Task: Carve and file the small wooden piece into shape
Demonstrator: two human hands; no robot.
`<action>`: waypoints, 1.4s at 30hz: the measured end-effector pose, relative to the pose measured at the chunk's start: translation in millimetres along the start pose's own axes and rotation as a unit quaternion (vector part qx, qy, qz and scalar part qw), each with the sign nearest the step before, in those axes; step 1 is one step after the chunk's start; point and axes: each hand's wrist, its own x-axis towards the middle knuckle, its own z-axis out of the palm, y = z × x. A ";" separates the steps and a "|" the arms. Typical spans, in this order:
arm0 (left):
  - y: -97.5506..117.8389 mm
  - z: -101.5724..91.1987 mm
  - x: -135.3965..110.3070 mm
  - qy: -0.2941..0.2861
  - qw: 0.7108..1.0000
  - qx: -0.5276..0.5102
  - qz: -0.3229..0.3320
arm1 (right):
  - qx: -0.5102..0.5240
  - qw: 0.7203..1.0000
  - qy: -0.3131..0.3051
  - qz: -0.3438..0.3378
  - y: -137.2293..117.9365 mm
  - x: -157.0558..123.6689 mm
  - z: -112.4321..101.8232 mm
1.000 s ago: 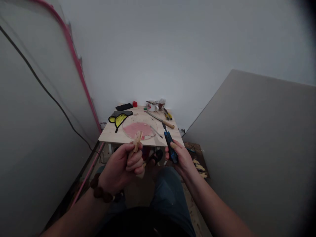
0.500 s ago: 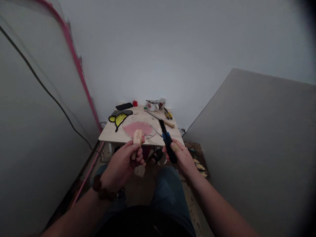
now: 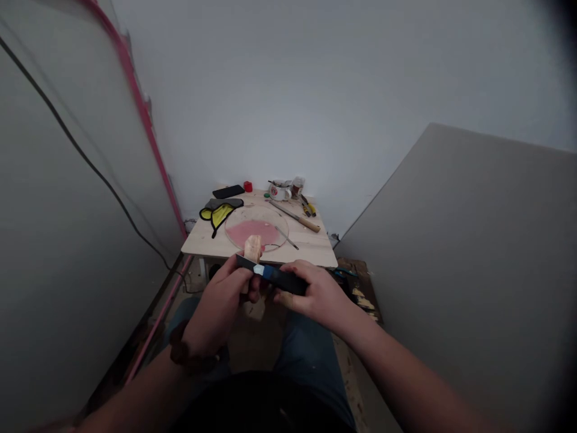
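Pale wood block [image 3: 252, 246], small and stubby with a light, bare end grain, stands upright in the left hand [image 3: 220, 307], whose fingers are curled tight round its lower part. At its 5 o'clock the right hand [image 3: 315, 294] is clenched on a blue-handled knife [image 3: 273, 275], whose dark blade lies crosswise against the block, just in front of the bench [image 3: 311, 249].

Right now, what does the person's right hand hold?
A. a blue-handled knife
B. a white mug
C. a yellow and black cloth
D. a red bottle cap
A: the right hand grips a blue-handled knife, its blade lying across the wood piece in the left hand.
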 end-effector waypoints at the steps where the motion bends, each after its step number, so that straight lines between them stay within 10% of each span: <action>1: 1.1 0.4 0.3 0.003 1.000 0.019 0.013 | -0.006 1.000 -0.002 0.001 -1.8 -0.7 -0.8; 28: 2.1 10.8 1.1 0.030 0.993 0.105 0.045 | -0.227 0.971 -0.006 -0.071 25.2 14.7 -14.2; 35: 9.3 11.3 -22.4 -0.008 0.990 0.139 0.018 | -0.199 0.954 0.174 0.144 97.7 31.9 -78.4; 42: 0.1 4.9 5.2 0.014 0.991 0.131 0.038 | -0.150 0.988 0.004 -0.042 16.5 20.7 -40.8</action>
